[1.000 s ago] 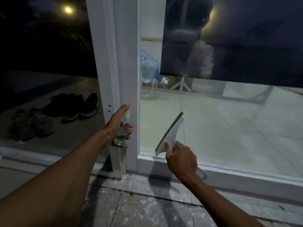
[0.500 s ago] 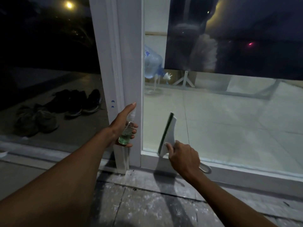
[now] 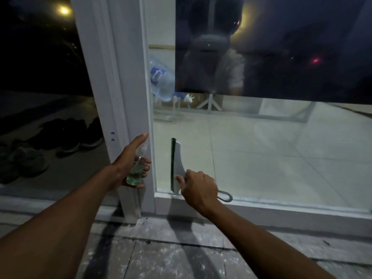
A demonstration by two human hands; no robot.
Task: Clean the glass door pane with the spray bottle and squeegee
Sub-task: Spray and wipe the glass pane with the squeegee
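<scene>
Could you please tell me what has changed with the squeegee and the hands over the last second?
The right hand has swung the squeegee from tilted to upright, nearer the door frame. The left hand still holds the spray bottle beside the frame.

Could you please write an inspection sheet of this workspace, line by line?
Surface: clear glass door pane in a white frame; hazy film shows low on the glass.
Job's things: white squeegee with dark rubber blade, blade upright on the pane near its lower left corner; small clear spray bottle of green liquid, beside the frame.
Clutter: dark shoes on the ground at left; dusty white specks on the grey floor.
Grippers: right hand grips the squeegee; left hand holds the bottle.
Cables: nothing seen.
Surroundings: night; a lamp glows; a large water jug indoors.
</scene>
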